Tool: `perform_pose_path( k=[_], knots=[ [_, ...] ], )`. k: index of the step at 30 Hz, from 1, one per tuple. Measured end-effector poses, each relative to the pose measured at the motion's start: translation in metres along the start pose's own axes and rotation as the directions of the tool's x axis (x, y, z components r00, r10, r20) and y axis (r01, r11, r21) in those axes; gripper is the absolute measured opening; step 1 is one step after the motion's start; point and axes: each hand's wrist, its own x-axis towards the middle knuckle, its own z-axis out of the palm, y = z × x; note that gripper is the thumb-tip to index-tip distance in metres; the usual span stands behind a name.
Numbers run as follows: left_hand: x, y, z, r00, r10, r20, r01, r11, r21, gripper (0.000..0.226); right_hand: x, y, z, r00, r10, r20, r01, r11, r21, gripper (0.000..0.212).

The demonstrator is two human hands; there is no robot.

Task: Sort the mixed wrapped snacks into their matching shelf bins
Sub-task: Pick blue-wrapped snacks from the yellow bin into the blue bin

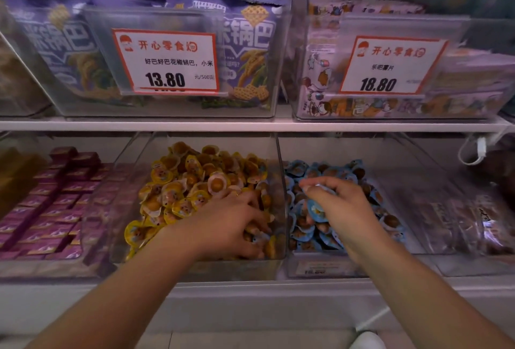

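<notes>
While both hands work the lower shelf (250, 126), the left hand (237, 220) is dug into the bin of yellow snacks (195, 181) at centre frame, fingers curled down among the wrappers near the bin's right wall; whether it actually grips anything I cannot tell, the fingertips are buried. The right hand (334, 204) sits over the bin of blue snacks (334, 173) just to the right, fingers curled, pinching a blue snack (316, 210) beneath the palm. That looks like a stray coming home to its matching bin.

What could go wrong: the two bins stand side by side with only a clear divider (281, 190) between them, so a loose release near that wall could drop the blue snack back among the yellow ones. The left hand raking blind could also push yellow snacks over the front lip, or bury any blue strays deeper.

Hard to read: a bluish wrapper seems to lie under the left fingers at the bin's lower right, but it is too covered to be sure. The purple boxes (55, 204) at left and the clear packs at far right are blurred, and the lower price label is unreadable.
</notes>
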Motion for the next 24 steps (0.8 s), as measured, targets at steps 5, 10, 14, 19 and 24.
perform_pose_path(
  k=[5, 10, 14, 19, 24],
  knots=[
    [0.011, -0.028, -0.019, 0.976, -0.076, -0.203, 0.117, 0.974, 0.197, 0.032, 0.003, 0.008, 0.002, 1.0, 0.025, 0.01, -0.025, 1.0, -0.007, 0.013],
    [0.01, -0.038, -0.014, 0.955, -0.155, -0.252, 0.197, 0.969, 0.149, 0.022, 0.006, 0.008, 0.003, 0.999, 0.016, 0.029, -0.015, 1.0, -0.021, 0.016],
    [0.01, -0.015, -0.013, 0.963, -0.02, -0.27, 0.053, 0.992, 0.116, 0.036, 0.01, 0.01, 0.004, 1.0, 0.018, 0.015, -0.018, 0.999, -0.031, 0.012],
    [0.011, 0.01, 0.0, 1.0, 0.013, 0.022, -0.012, 1.0, -0.003, 0.047, 0.01, 0.011, 0.006, 1.0, -0.003, -0.002, 0.003, 1.0, -0.015, 0.011],
    [0.014, 0.01, 0.001, 0.996, 0.022, 0.091, -0.029, 0.997, 0.074, 0.043, 0.008, 0.011, 0.007, 1.0, -0.015, -0.001, 0.015, 1.0, -0.014, 0.011]
  ],
)
